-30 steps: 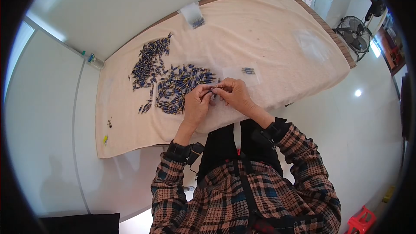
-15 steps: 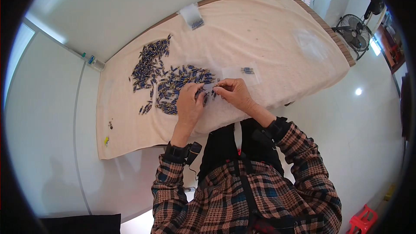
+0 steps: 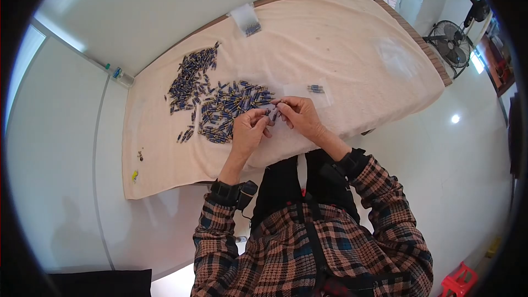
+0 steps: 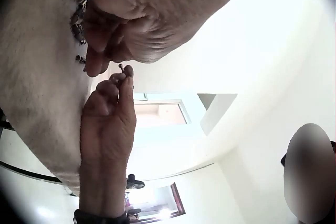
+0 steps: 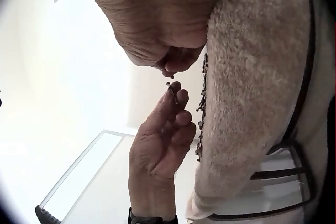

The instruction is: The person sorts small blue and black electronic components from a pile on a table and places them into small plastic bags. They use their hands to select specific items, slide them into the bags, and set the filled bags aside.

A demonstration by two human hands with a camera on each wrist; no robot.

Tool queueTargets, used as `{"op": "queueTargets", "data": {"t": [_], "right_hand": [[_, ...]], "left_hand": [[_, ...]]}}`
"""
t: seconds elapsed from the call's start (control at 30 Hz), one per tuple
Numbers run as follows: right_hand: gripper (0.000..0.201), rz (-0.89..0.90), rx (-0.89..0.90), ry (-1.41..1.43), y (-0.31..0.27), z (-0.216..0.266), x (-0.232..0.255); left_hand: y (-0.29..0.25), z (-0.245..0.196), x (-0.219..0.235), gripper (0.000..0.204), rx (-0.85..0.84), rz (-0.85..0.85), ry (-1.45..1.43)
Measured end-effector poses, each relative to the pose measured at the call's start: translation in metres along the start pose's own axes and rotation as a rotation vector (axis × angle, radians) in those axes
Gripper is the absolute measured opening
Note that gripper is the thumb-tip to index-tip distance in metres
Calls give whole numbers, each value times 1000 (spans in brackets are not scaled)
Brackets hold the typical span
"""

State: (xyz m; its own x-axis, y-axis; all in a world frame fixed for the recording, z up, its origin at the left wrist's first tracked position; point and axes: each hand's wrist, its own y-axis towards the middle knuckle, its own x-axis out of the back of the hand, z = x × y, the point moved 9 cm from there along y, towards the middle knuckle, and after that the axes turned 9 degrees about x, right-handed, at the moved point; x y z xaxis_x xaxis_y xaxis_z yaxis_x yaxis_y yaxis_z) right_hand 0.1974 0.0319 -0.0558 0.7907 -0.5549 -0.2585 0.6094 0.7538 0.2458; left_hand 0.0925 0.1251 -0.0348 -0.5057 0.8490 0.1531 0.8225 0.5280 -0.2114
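Blue parts with brass-coloured ends lie in a large heap (image 3: 225, 111), just left of the hands. The left hand (image 3: 248, 132) pinches a small part between thumb and fingertips; in the right wrist view this part (image 5: 172, 92) stands across the fingertips of the left hand (image 5: 160, 145). Facing it, the right hand (image 3: 303, 119) has thumb and forefinger together on a small piece; in the left wrist view the tip of a thin piece (image 4: 121, 68) sticks out from the right hand (image 4: 107, 119). The two hands are close, with a narrow gap between their fingertips.
A second heap of parts (image 3: 190, 77) lies farther left on the cloth (image 3: 330, 38). Several parts (image 3: 315, 88) rest on clear plastic right of the hands. A bag (image 3: 245, 19) with parts lies at the far edge. Small bits (image 3: 141, 156) lie at the left.
The left hand moved left toward the heap, then came back to the right beside the right hand, its fingertips now pinching a part. The right hand has shifted only slightly.
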Motion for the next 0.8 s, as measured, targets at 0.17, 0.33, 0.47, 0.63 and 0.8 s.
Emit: {"op": "queueTargets", "data": {"t": [0.17, 0.33, 0.47, 0.63, 0.8], "right_hand": [[17, -59, 35, 70, 0, 1, 0], [21, 37, 15, 37, -1, -1, -6], [23, 98, 15, 27, -2, 4, -10], [23, 111, 9, 1, -4, 7, -14], [26, 69, 110, -34, -6, 15, -14]], "left_hand": [[3, 2, 2, 12, -58, -57, 11], [6, 11, 3, 13, 6, -61, -114], [3, 13, -2, 12, 27, -62, -241], [2, 12, -7, 12, -32, -8, -407], [2, 17, -8, 14, -10, -4, -618]]}}
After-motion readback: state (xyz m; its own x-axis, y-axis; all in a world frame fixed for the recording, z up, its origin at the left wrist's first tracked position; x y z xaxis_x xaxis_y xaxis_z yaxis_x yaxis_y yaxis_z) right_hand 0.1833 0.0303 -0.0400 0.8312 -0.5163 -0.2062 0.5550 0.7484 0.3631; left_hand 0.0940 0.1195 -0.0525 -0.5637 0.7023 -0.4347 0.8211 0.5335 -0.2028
